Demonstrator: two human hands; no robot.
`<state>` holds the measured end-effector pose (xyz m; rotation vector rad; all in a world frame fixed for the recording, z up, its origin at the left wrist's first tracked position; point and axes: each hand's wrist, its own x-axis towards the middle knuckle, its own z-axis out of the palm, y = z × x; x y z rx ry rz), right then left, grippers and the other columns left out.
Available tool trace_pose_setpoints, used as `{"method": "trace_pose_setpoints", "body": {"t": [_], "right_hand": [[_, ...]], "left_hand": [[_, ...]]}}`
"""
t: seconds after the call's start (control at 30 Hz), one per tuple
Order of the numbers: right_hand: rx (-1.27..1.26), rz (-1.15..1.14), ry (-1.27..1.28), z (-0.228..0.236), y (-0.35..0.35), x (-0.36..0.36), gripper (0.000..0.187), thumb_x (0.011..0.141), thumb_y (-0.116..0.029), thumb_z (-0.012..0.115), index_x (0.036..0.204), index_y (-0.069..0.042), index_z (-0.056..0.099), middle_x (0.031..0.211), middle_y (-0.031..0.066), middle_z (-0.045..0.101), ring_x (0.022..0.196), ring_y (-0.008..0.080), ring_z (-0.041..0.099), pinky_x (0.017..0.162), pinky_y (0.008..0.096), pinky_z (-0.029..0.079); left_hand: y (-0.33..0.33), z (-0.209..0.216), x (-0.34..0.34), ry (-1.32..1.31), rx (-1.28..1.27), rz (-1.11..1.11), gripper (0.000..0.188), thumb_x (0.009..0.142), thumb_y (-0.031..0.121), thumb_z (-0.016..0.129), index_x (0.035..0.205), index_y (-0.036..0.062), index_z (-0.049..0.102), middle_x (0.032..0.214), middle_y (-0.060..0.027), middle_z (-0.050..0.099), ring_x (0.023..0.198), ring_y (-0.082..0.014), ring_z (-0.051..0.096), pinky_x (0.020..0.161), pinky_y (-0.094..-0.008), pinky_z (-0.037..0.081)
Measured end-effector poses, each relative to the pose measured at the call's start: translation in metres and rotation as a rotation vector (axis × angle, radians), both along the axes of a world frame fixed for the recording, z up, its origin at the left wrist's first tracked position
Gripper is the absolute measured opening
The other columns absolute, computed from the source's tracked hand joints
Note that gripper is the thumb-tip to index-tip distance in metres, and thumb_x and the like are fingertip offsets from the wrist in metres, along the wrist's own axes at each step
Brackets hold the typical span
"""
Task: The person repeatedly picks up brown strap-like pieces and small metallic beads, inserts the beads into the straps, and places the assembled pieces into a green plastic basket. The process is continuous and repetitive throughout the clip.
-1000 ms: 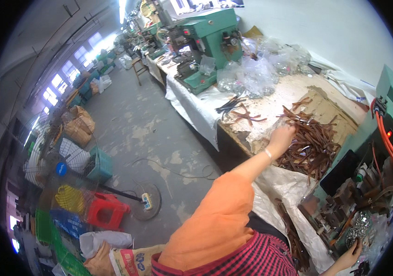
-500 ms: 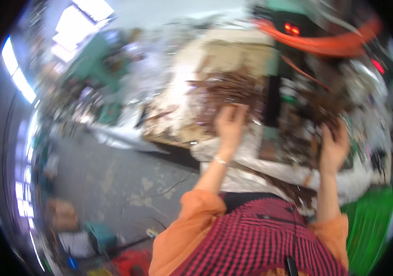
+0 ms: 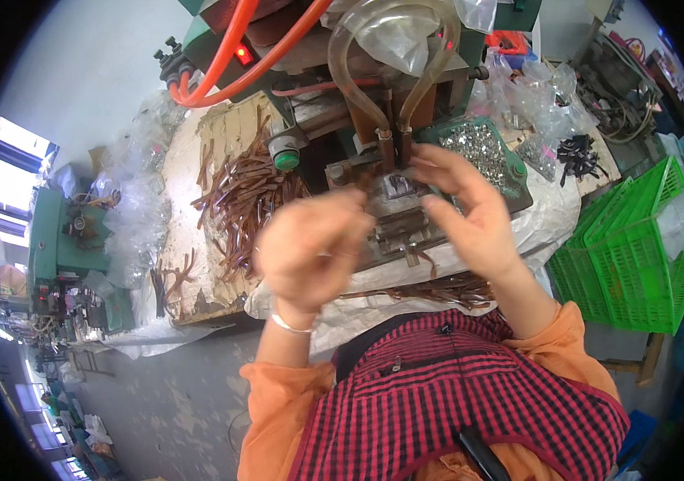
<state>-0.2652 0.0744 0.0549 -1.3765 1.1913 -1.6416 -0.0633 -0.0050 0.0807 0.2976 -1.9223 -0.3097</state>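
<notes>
My left hand [image 3: 314, 248] is smeared by motion in front of the left side of a bench machine [image 3: 394, 216]. Its fingers bend toward the machine's middle; whether they hold anything is hidden by the blur. At the machine's right side is my right hand [image 3: 474, 216], thumb and fingers apart around the small metal block [image 3: 396, 187] under the tool, with nothing visible between them. A heap of brown strap-like strips [image 3: 238, 192] lies left of the machine. More brown strips [image 3: 446, 290] rest on the white sheet close to my apron.
Small shiny metal pieces fill a green tray [image 3: 478, 152] at the machine's right. Orange hoses [image 3: 221, 64] and a clear looped tube [image 3: 342, 64] hang above. A green button [image 3: 286, 159] faces me. Green crates [image 3: 630, 248] stand at right; plastic bags [image 3: 137, 216] lie at left.
The view has swung, bringing the machine to the middle. My left hand has come from the brown strips to the machine's front; my right hand has moved to the metal block.
</notes>
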Motion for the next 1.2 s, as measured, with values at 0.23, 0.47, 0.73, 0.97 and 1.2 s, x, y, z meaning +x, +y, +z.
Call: {"method": "trace_pose_setpoints", "body": {"t": [0.23, 0.47, 0.73, 0.97, 1.2], "right_hand": [[0.153, -0.706, 1.085, -0.115, -0.012, -0.102, 0.024, 0.083, -0.014, 0.075, 0.106, -0.006, 0.073, 0.13, 0.023, 0.064, 0.132, 0.0426, 0.052, 0.109, 0.0517, 0.042], [0.29, -0.684, 0.717, -0.135, -0.012, -0.139, 0.025, 0.099, -0.019, 0.064, 0.11, 0.001, 0.074, 0.107, 0.0148, 0.075, 0.102, 0.03, 0.069, 0.093, 0.038, 0.051], [0.185, -0.671, 0.39, -0.157, -0.021, -0.18, 0.039, 0.106, -0.024, 0.058, 0.133, 0.003, 0.063, 0.134, 0.0144, 0.065, 0.12, 0.0241, 0.061, 0.109, 0.0356, 0.044], [0.186, -0.745, -0.088, -0.156, -0.02, -0.144, 0.039, 0.104, -0.024, 0.061, 0.134, 0.001, 0.065, 0.133, 0.011, 0.066, 0.12, 0.0218, 0.061, 0.109, 0.0338, 0.043], [0.25, -0.655, 0.317, -0.132, -0.027, -0.117, 0.038, 0.102, -0.026, 0.063, 0.127, 0.002, 0.068, 0.128, 0.0133, 0.07, 0.119, 0.0227, 0.063, 0.105, 0.0341, 0.046]], "left_hand": [[0.012, -0.046, -0.028, -0.121, -0.334, 0.033, 0.027, 0.072, 0.012, 0.087, 0.093, 0.0079, 0.07, 0.1, -0.0116, 0.075, 0.06, -0.0154, 0.063, 0.047, -0.0276, 0.046], [0.01, -0.055, -0.024, -0.048, -0.405, 0.002, 0.018, 0.079, 0.017, 0.078, 0.091, 0.0091, 0.067, 0.092, -0.0065, 0.069, 0.059, -0.0144, 0.06, 0.047, -0.0302, 0.044], [0.051, -0.065, 0.0, -0.01, -0.187, 0.206, 0.017, 0.08, 0.015, 0.071, 0.095, 0.0092, 0.067, 0.101, -0.0079, 0.069, 0.066, -0.0203, 0.063, 0.056, -0.0336, 0.048], [-0.044, -0.107, 0.062, -0.304, 0.196, 0.902, 0.015, 0.081, 0.013, 0.072, 0.094, 0.0078, 0.068, 0.089, -0.0098, 0.063, 0.086, -0.0296, 0.066, 0.073, -0.0407, 0.052], [-0.13, -0.179, 0.056, -0.772, 0.315, 1.14, 0.012, 0.077, 0.016, 0.071, 0.085, 0.008, 0.073, 0.086, -0.0119, 0.068, 0.082, -0.0279, 0.07, 0.068, -0.0398, 0.054]]}}
